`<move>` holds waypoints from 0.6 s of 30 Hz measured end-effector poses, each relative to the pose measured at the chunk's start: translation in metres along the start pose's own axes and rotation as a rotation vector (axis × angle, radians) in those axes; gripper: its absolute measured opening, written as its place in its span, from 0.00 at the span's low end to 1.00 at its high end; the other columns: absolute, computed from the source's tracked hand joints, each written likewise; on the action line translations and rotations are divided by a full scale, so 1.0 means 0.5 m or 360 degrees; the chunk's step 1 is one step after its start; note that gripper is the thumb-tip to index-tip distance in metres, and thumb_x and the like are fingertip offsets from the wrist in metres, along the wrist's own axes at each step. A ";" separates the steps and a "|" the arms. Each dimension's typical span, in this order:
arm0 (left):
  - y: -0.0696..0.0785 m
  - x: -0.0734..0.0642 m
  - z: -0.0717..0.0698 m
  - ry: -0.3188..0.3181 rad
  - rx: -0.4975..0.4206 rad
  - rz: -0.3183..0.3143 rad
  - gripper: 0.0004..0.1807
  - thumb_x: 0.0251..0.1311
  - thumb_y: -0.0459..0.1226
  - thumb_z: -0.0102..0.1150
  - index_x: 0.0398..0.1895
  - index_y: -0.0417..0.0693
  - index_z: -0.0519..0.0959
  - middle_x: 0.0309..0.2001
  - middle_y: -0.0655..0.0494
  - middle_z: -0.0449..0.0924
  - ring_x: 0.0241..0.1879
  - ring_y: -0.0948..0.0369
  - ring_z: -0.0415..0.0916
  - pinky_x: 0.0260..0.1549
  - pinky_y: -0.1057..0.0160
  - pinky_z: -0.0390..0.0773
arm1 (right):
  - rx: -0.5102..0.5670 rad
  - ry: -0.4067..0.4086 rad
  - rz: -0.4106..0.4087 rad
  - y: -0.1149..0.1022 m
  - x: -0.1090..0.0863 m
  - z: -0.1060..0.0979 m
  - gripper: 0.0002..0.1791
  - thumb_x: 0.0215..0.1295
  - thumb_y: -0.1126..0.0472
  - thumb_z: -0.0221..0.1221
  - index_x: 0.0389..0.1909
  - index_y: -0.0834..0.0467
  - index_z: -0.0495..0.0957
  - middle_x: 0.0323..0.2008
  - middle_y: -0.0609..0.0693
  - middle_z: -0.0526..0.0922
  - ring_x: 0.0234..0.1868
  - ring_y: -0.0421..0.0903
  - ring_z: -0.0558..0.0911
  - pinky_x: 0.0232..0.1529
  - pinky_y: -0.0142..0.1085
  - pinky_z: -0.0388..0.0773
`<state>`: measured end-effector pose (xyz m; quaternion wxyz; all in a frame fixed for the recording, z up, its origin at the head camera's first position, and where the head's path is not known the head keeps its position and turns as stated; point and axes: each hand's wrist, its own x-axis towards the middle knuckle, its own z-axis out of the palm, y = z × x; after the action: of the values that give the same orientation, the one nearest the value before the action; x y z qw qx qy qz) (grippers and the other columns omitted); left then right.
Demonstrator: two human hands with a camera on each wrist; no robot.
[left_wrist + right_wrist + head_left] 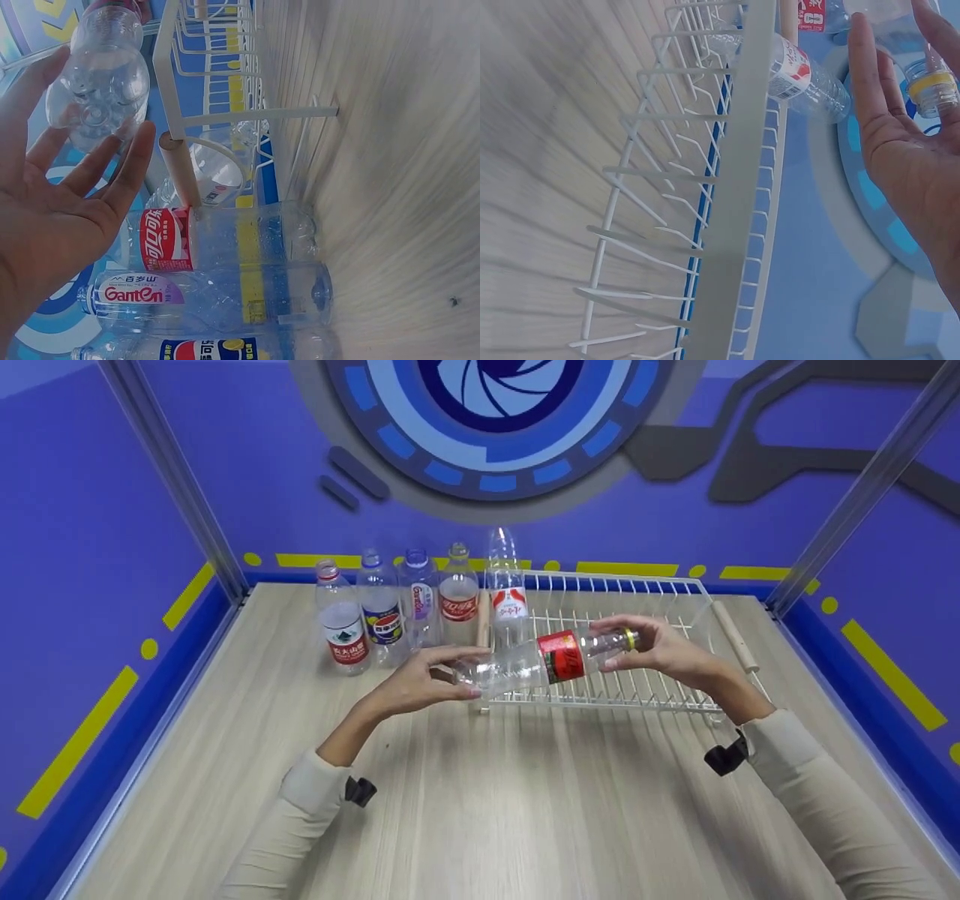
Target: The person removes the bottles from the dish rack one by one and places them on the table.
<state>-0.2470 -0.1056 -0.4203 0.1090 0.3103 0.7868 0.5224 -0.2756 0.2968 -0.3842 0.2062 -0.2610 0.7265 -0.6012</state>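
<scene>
A clear plastic bottle (517,669) with a red label and a yellow neck ring is held tilted above the front of a white wire rack (600,705). My left hand (412,684) holds its base between thumb and fingers; in the left wrist view the bottle's ribbed bottom (94,112) faces the palm. Around the neck end, my right hand (667,652) holds the bottle with thumb and fingers; the yellow ring (930,86) shows in the right wrist view. Behind the held bottle, another clear bottle (508,604) with a white-and-red label leans in the rack's left end.
Left of the rack stand several empty bottles: one with a red-and-white label (346,641), a Pepsi bottle (384,622), a Ganten bottle (421,604) and a Coca-Cola bottle (459,604). Wooden handles (735,636) flank the rack. Printed panels enclose the wooden table (465,810).
</scene>
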 end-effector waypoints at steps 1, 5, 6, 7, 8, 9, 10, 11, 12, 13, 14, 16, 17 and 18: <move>0.000 -0.001 0.000 0.0003 0.0009 0.0020 0.32 0.61 0.42 0.72 0.70 0.60 0.76 0.65 0.54 0.79 0.61 0.51 0.77 0.60 0.54 0.80 | 0.0011 -0.0018 -0.0008 0.000 0.000 -0.001 0.34 0.62 0.75 0.64 0.70 0.62 0.69 0.63 0.53 0.79 0.57 0.48 0.83 0.55 0.39 0.84; -0.006 -0.006 -0.001 0.0024 0.0082 0.0113 0.32 0.61 0.41 0.72 0.70 0.57 0.76 0.67 0.53 0.78 0.64 0.52 0.77 0.60 0.54 0.80 | 0.0028 -0.0073 -0.0017 0.004 -0.004 -0.009 0.39 0.64 0.75 0.63 0.75 0.60 0.63 0.65 0.54 0.77 0.59 0.48 0.84 0.57 0.42 0.83; -0.009 -0.008 -0.002 0.0032 0.0095 0.0132 0.32 0.61 0.41 0.72 0.70 0.56 0.76 0.67 0.53 0.78 0.64 0.52 0.77 0.60 0.54 0.80 | 0.0023 -0.0080 -0.0010 0.005 -0.007 -0.013 0.40 0.64 0.75 0.63 0.76 0.59 0.61 0.65 0.54 0.77 0.60 0.48 0.84 0.58 0.42 0.83; -0.011 -0.009 -0.003 0.0042 0.0110 0.0149 0.32 0.61 0.41 0.72 0.69 0.56 0.76 0.67 0.54 0.78 0.65 0.52 0.77 0.60 0.54 0.80 | 0.0014 -0.0079 0.0003 0.006 -0.011 -0.017 0.41 0.65 0.74 0.63 0.77 0.59 0.60 0.65 0.54 0.77 0.60 0.48 0.83 0.58 0.42 0.83; -0.014 -0.011 -0.004 0.0052 0.0126 0.0159 0.32 0.61 0.42 0.72 0.69 0.57 0.76 0.67 0.55 0.78 0.65 0.53 0.77 0.60 0.55 0.81 | 0.0000 -0.0073 0.0017 0.007 -0.015 -0.021 0.41 0.65 0.74 0.63 0.77 0.58 0.59 0.65 0.53 0.77 0.60 0.48 0.84 0.58 0.41 0.83; -0.017 -0.012 -0.006 0.0058 0.0131 0.0169 0.32 0.61 0.42 0.72 0.69 0.57 0.76 0.67 0.56 0.78 0.65 0.52 0.76 0.59 0.55 0.81 | -0.0022 -0.0061 0.0027 0.009 -0.019 -0.027 0.41 0.65 0.74 0.63 0.77 0.57 0.59 0.65 0.52 0.78 0.60 0.47 0.83 0.58 0.41 0.83; -0.019 -0.014 -0.008 0.0068 0.0135 0.0173 0.31 0.61 0.42 0.72 0.69 0.58 0.77 0.67 0.57 0.78 0.65 0.52 0.76 0.59 0.55 0.81 | -0.0047 -0.0046 0.0035 0.010 -0.024 -0.033 0.41 0.65 0.73 0.63 0.77 0.57 0.60 0.65 0.52 0.78 0.60 0.47 0.83 0.58 0.40 0.83; -0.021 -0.017 -0.012 0.0078 0.0140 0.0173 0.32 0.60 0.42 0.72 0.69 0.58 0.77 0.68 0.58 0.78 0.65 0.52 0.76 0.59 0.55 0.81 | -0.0067 -0.0030 0.0039 0.012 -0.029 -0.039 0.40 0.65 0.73 0.64 0.77 0.56 0.61 0.65 0.51 0.78 0.61 0.47 0.82 0.58 0.40 0.83; -0.024 -0.020 -0.015 0.0085 0.0144 0.0170 0.32 0.60 0.43 0.72 0.69 0.58 0.77 0.69 0.57 0.77 0.66 0.51 0.76 0.59 0.54 0.81 | -0.0081 -0.0018 0.0039 0.013 -0.034 -0.047 0.40 0.65 0.73 0.63 0.77 0.57 0.61 0.65 0.52 0.78 0.62 0.47 0.82 0.58 0.40 0.82; -0.026 -0.024 -0.018 0.0091 0.0150 0.0155 0.32 0.61 0.43 0.72 0.69 0.58 0.76 0.69 0.57 0.76 0.66 0.50 0.76 0.59 0.54 0.81 | -0.0092 -0.0007 0.0039 0.016 -0.040 -0.055 0.39 0.66 0.73 0.63 0.76 0.57 0.62 0.64 0.52 0.79 0.62 0.46 0.81 0.59 0.39 0.82; -0.029 -0.029 -0.022 0.0096 0.0151 0.0134 0.32 0.61 0.43 0.72 0.70 0.58 0.76 0.70 0.56 0.75 0.66 0.50 0.76 0.59 0.54 0.81 | -0.0102 0.0003 0.0031 0.018 -0.046 -0.063 0.38 0.66 0.73 0.63 0.76 0.58 0.62 0.64 0.53 0.79 0.62 0.47 0.81 0.59 0.39 0.82; -0.033 -0.039 -0.032 0.0117 0.0150 0.0085 0.32 0.62 0.43 0.71 0.71 0.57 0.75 0.71 0.54 0.73 0.67 0.48 0.75 0.61 0.53 0.80 | -0.0105 0.0026 0.0023 0.022 -0.059 -0.082 0.36 0.67 0.74 0.61 0.75 0.61 0.63 0.63 0.53 0.80 0.62 0.46 0.81 0.60 0.39 0.81; -0.036 -0.045 -0.037 0.0125 0.0148 0.0061 0.32 0.62 0.43 0.71 0.71 0.57 0.74 0.72 0.53 0.72 0.68 0.47 0.74 0.61 0.52 0.80 | -0.0099 0.0040 0.0026 0.024 -0.065 -0.093 0.34 0.68 0.74 0.60 0.74 0.61 0.64 0.62 0.53 0.81 0.62 0.45 0.81 0.60 0.39 0.81; -0.038 -0.050 -0.042 0.0136 0.0144 0.0039 0.32 0.63 0.43 0.70 0.71 0.56 0.74 0.73 0.53 0.72 0.68 0.47 0.74 0.62 0.52 0.79 | -0.0102 0.0059 0.0029 0.025 -0.071 -0.103 0.33 0.69 0.74 0.59 0.74 0.62 0.64 0.61 0.52 0.82 0.61 0.44 0.82 0.60 0.38 0.81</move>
<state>-0.2447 -0.1415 -0.4322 0.0548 0.3021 0.8096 0.5003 -0.2814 0.3603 -0.3873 0.1898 -0.2496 0.7514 -0.5806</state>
